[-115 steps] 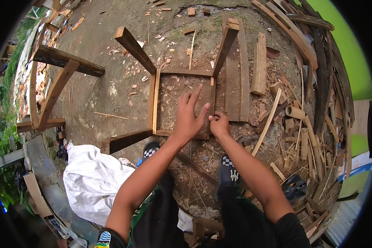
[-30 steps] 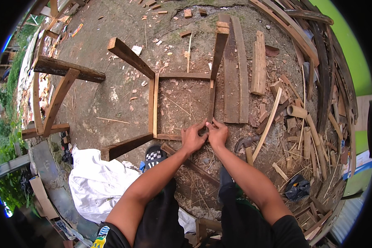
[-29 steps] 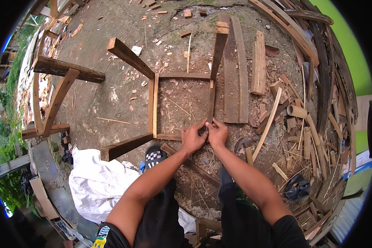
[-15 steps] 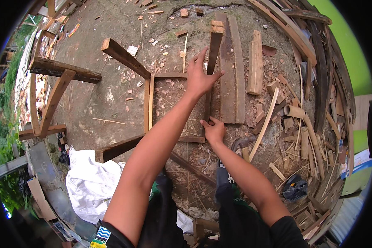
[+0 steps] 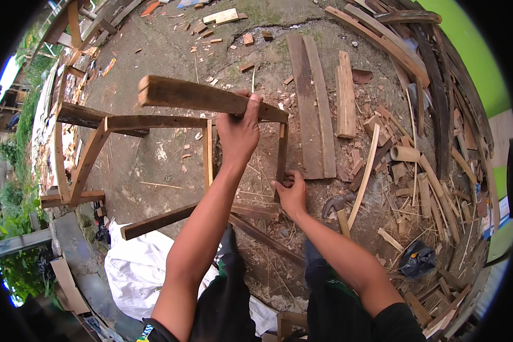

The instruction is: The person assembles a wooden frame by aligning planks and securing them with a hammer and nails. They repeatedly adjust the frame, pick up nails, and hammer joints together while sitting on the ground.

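Note:
A wooden frame (image 5: 208, 157) of narrow rails and protruding legs lies on the ground in front of me. My left hand (image 5: 237, 134) is wrapped round one long wooden leg (image 5: 191, 96), which slants to the left across the frame's far side. My right hand (image 5: 292, 194) grips the frame's right side rail (image 5: 283, 151) low down, near its near corner. Another wooden leg (image 5: 157, 223) juts out at the lower left, partly behind my left forearm. Beside my right hand lies a hammer (image 5: 341, 212) with a wooden handle.
Two long planks (image 5: 313, 108) lie beyond my right hand, with a short thick block (image 5: 345, 97) alongside. Timber offcuts and bamboo (image 5: 406, 154) are heaped at the right. A second wooden frame (image 5: 77, 154) stands at the left, above a white cloth (image 5: 134, 271).
The right-hand leg has swung from upright over to the left, together with my left hand. The frame has tipped. My right hand stays low on the rail, and the hammer shows more.

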`<state>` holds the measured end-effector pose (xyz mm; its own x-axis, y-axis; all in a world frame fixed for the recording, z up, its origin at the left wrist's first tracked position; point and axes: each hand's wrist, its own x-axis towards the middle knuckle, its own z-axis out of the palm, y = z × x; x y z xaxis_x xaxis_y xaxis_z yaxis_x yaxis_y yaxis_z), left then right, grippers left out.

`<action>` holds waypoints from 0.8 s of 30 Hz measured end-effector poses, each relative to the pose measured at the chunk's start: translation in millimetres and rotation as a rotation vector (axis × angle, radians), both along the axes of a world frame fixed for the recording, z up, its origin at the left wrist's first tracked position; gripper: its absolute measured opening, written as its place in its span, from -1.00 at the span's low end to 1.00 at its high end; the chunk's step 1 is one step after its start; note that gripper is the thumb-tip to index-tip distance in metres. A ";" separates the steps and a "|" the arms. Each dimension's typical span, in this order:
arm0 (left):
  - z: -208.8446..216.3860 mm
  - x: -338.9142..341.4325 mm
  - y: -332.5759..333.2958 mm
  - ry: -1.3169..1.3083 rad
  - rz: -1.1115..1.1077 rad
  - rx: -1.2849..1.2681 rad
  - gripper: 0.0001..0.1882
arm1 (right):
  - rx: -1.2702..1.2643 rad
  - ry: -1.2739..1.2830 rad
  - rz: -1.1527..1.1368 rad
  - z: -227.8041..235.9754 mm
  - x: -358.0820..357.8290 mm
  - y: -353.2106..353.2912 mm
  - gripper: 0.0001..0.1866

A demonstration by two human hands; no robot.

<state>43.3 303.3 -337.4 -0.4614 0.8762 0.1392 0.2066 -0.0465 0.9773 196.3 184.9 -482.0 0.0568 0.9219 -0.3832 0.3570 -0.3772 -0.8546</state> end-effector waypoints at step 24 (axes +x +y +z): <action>71.4 -59.2 -124.6 -0.377 -0.593 0.602 -0.64 | 0.433 -0.087 0.126 121.1 7.3 49.7 -0.51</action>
